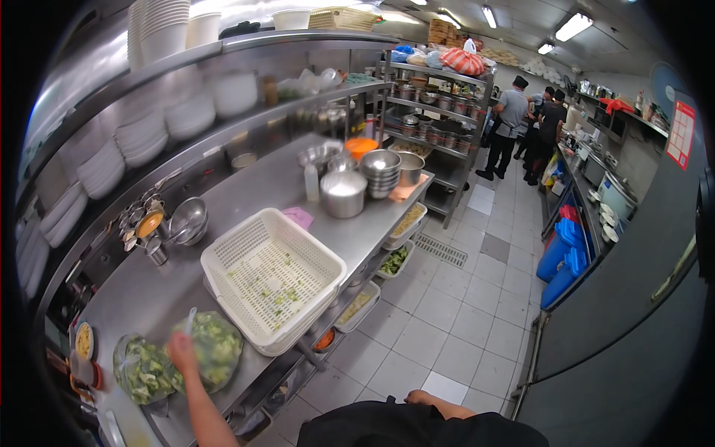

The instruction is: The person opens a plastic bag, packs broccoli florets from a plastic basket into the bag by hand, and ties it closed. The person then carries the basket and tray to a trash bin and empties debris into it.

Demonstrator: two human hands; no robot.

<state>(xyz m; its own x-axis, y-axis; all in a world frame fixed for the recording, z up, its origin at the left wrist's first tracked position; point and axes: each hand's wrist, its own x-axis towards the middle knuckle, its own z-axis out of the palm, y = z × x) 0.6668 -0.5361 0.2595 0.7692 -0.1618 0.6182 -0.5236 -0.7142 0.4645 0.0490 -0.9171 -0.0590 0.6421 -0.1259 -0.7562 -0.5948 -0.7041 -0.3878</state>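
Two clear plastic bags of chopped green vegetables lie side by side on the near end of the steel counter. My left hand is closed at the side of the right bag, somewhat blurred, with its fingers partly hidden. Beside it rests the left bag. A white perforated plastic basket, with a few green scraps on its bottom, sits just beyond the bags. Low in front of my dark clothing, my right hand shows only in part; its fingers are mostly hidden.
Metal bowls and a pot stand farther along the counter. White dishes fill the shelf above. Food trays sit below. Several people stand down the tiled aisle; blue bins line its right side.
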